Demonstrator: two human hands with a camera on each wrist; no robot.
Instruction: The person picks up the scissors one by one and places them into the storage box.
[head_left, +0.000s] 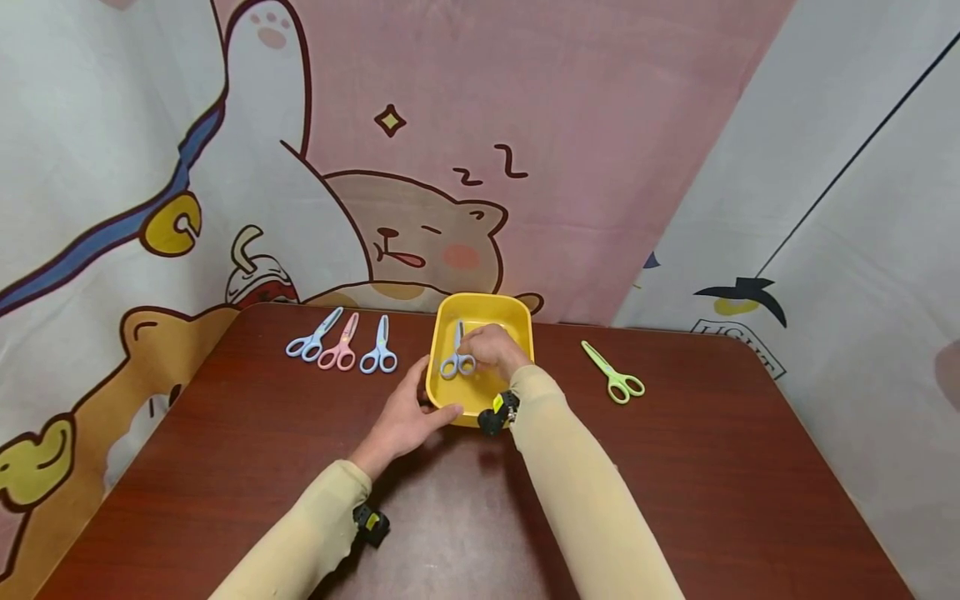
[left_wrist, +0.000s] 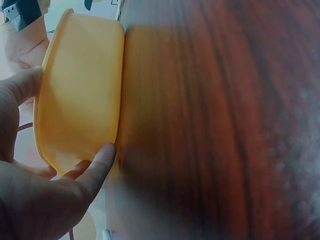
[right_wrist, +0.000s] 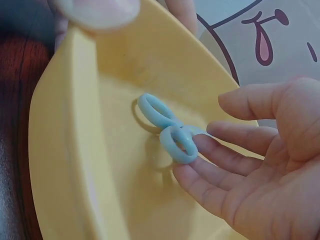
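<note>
A yellow plastic basket (head_left: 480,302) stands near the table's back edge. My left hand (head_left: 408,418) grips its near left corner, thumb over the rim and fingers against the outer wall (left_wrist: 82,90). Inside lies a pair of light blue scissors (head_left: 457,353), blades pointing away from me. My right hand (head_left: 492,346) reaches into the basket beside them. In the right wrist view its fingertips touch or nearly touch the scissors' handle loops (right_wrist: 170,145); the thumb (right_wrist: 232,102) is apart from them. The blades are mostly hidden there behind the fingers.
Left of the basket lie blue scissors (head_left: 304,348), pink scissors (head_left: 344,342) and another blue pair (head_left: 382,340). Green scissors (head_left: 609,372) lie to the right. A patterned cloth (head_left: 600,125) hangs behind the brown table (head_left: 712,467).
</note>
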